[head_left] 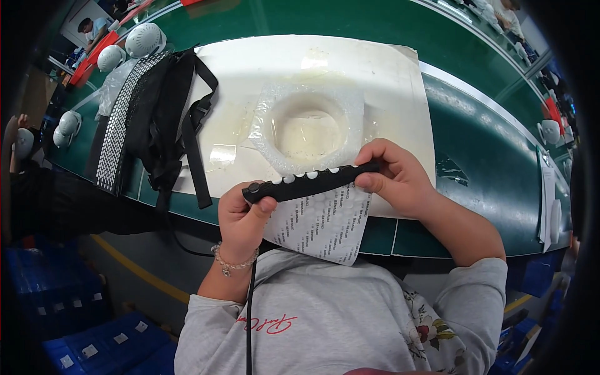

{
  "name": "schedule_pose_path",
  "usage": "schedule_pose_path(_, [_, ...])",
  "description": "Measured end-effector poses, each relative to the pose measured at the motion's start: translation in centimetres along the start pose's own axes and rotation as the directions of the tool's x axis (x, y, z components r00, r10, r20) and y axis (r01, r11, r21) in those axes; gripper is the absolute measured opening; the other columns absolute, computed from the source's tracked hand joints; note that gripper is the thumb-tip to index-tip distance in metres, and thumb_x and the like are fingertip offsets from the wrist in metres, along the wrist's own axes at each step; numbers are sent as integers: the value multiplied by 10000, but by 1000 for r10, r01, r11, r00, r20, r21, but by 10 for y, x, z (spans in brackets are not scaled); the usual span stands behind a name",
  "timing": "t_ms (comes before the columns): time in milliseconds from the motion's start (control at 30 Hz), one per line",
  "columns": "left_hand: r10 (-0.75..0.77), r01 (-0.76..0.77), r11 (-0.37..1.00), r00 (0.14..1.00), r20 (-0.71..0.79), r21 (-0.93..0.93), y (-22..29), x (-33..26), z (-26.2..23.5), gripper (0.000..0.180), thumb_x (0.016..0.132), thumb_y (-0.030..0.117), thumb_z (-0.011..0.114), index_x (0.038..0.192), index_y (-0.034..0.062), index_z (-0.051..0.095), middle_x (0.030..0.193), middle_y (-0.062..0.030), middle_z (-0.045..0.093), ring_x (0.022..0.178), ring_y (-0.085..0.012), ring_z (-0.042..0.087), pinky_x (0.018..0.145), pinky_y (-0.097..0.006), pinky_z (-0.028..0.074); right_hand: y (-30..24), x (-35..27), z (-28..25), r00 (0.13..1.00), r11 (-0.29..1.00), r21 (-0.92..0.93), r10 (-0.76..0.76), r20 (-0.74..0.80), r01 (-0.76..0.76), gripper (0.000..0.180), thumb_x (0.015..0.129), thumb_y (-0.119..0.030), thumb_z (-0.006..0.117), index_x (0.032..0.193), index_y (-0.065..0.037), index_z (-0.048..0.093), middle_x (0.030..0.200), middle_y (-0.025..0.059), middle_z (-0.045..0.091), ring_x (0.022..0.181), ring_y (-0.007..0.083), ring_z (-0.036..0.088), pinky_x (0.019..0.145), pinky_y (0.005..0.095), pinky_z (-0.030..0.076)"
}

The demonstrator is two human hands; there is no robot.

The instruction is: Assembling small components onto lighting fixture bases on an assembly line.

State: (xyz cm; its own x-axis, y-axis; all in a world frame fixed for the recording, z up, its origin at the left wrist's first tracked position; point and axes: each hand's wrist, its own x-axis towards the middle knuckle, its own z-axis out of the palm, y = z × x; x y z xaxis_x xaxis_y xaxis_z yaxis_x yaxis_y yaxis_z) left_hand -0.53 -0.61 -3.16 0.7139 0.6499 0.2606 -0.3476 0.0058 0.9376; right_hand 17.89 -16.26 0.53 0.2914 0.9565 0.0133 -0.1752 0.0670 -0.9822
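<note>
I hold a black strap (312, 181) level in front of me, a row of several small white round pieces along its top edge. My left hand (242, 219) grips its left end, thumb beside a black round stud. My right hand (400, 178) pinches the right end. Under the strap hangs a white sheet of small printed stickers (322, 228), caught in my left hand's fingers. A beaded bracelet (232, 262) circles my left wrist.
A white mat (387, 81) lies on the green table (475, 125), with a clear plastic bag holding a white ring (309, 125) on it. Black straps and a studded band (150, 119) lie at left. White helmets (144, 39) stand at back left. Blue crates (94, 337) sit below.
</note>
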Motion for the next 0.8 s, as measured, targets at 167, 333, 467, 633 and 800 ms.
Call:
schedule_pose_path(167, [7,-4,998,999,54,-56,0,1,-1,250,758,189,660,857,-13,553,716,4,529,610,-41,415,535,-178,326,0,-3,2,999,999,17,35,-7,-35,168,821,-80,559,949,-49,455,854,0,481,740,52,449,678,193,386])
schedule_pose_path(333, [-71,73,997,994,78,-26,9,6,7,186,736,66,664,860,-16,552,763,-22,562,693,-65,501,621,-189,403,0,-2,1,999,993,-115,15,-38,-19,166,823,-83,555,947,-52,450,855,-2,473,738,49,446,671,188,382])
schedule_pose_path(467, [-198,198,980,972,125,7,17,11,12,182,717,12,661,862,-18,555,772,-33,579,721,-77,530,656,-192,421,8,-1,-3,989,947,-291,-147,-29,133,216,797,-85,586,961,-54,448,883,11,460,773,73,451,692,219,389])
schedule_pose_path(633, [-234,230,970,971,47,79,12,10,11,132,724,29,665,813,-13,577,724,-3,578,659,-49,506,594,-177,403,8,1,-1,945,836,-451,-324,52,312,328,733,-97,658,994,-51,465,918,36,470,825,112,467,738,249,391])
schedule_pose_path(800, [-235,229,968,971,42,100,12,9,12,114,729,39,665,780,-12,576,694,8,566,625,-34,478,553,-169,380,3,0,5,980,833,-532,-195,-29,150,315,696,-101,696,950,-41,520,912,44,508,833,116,496,731,239,397])
